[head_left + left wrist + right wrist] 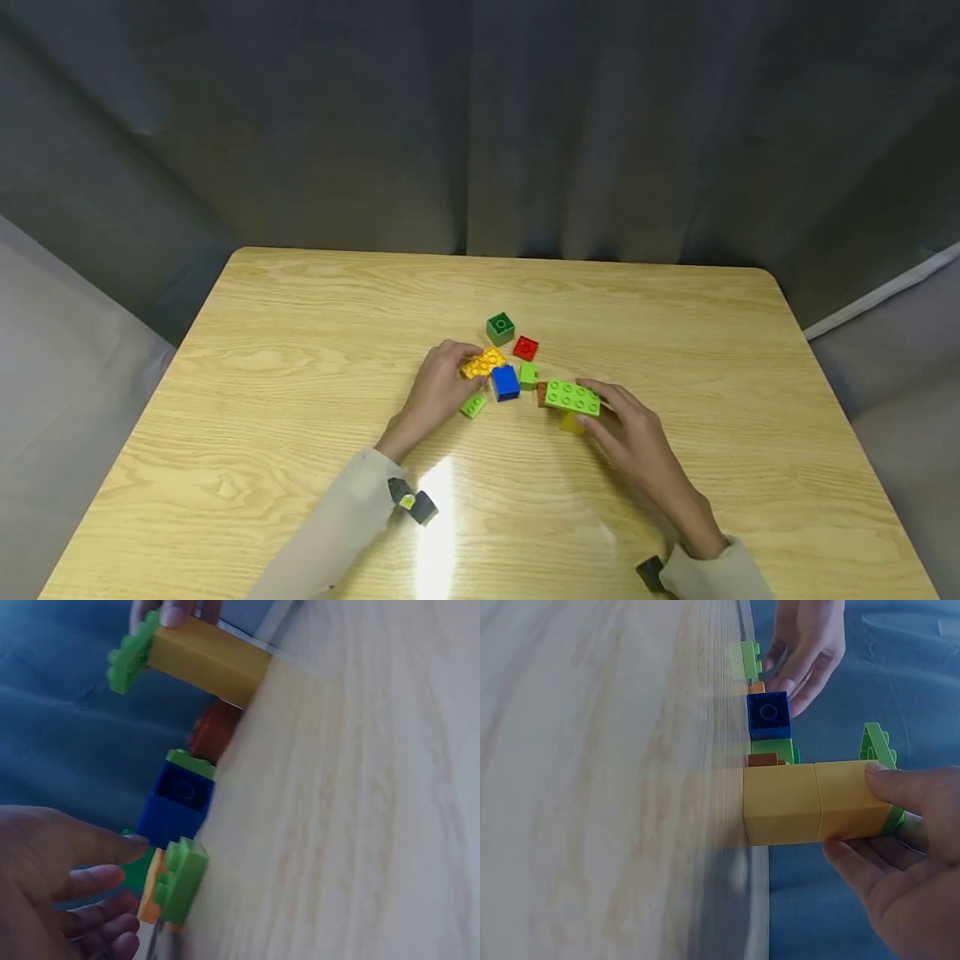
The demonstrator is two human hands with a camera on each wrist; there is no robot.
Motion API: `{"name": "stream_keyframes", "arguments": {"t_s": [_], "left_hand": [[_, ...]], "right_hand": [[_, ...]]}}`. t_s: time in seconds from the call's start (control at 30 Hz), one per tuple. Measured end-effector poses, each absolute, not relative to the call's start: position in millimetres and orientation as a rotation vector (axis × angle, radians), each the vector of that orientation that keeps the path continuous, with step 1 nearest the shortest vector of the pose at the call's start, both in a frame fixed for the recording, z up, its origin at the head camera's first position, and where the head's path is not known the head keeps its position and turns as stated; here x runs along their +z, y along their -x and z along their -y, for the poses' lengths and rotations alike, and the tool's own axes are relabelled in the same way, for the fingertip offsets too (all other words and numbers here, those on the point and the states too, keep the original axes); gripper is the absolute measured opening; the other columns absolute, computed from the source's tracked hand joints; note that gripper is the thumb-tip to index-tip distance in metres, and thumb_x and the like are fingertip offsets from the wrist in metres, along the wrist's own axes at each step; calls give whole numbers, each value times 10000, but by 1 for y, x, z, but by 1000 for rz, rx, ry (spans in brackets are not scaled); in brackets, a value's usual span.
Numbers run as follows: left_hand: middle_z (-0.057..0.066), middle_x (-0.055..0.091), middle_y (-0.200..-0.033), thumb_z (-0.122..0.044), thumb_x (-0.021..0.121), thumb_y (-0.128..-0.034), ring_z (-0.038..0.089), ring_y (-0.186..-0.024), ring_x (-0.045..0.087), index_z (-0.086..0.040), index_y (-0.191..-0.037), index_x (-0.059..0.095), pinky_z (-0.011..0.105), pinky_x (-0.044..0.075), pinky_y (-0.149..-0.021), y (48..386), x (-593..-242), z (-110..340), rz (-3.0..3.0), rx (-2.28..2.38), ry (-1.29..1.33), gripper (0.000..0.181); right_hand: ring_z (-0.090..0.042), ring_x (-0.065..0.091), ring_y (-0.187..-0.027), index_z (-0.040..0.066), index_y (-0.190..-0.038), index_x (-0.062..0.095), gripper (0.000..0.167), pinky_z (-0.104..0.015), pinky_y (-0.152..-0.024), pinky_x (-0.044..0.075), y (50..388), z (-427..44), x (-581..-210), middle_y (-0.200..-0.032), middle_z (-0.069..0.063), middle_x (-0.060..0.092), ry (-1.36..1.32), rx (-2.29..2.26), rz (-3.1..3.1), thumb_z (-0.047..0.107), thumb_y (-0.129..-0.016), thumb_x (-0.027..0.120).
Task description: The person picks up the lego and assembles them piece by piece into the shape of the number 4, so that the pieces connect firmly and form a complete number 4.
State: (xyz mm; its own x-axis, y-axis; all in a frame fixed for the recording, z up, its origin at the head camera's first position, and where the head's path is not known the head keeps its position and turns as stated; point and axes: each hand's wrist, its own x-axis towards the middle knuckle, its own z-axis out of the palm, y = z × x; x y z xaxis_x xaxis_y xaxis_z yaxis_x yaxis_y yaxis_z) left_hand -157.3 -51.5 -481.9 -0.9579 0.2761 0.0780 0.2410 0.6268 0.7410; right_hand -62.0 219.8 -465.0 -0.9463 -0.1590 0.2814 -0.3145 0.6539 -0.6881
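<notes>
A built stack point(780, 806) was held by the right grip point(636, 435), the red brick point(526, 348) unjoined; the left grip point(438, 383) couldn't be judged.

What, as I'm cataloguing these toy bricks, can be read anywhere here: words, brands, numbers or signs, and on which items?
None: no text is readable in any view.
Long light green brick and orange-yellow brick: any marking on the studs would be too small to read.
Dark left-wrist device: a small yellow-green mark, too small to make out.
Yellow blocks: no lettering shows on the visible sides.
</notes>
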Motion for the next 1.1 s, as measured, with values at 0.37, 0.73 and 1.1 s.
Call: {"name": "stream_keyframes", "arguments": {"t_s": [0.37, 0.73, 1.1], "left_hand": [[109, 641, -1146, -126, 850, -883, 263, -1047, 569, -25, -1297, 678, 377, 492, -867, 165, -489, 48, -2774, 1094, -357, 459], [100, 674, -1087, -161, 652, -1024, 184, -841, 602, 7, -1275, 709, 288, 513, -682, 149, -473, 71, -2699, 1441, -358, 307], [110, 643, -1073, -143, 463, -1122, 270, -773, 574, -106, -1354, 666, 276, 479, -642, 131, -456, 45, -2019, 1884, -411, 311]], "right_hand": [[-382, 632, -1220, -7, -1378, 608, 515, -477, -937, 551, 60, -221, -465, -1331, -203, 640, -399, 1167, 2666, -44, -894, 780], [-382, 634, -1218, -7, -1376, 610, 513, -487, -932, 552, 63, -222, -464, -1328, -201, 644, -430, 1136, 2664, -41, -894, 781], [-371, 626, -1232, 7, -1386, 607, 511, -467, -949, 544, 64, -223, -463, -1344, -184, 642, -447, 1169, 2669, -35, -904, 771]]}}
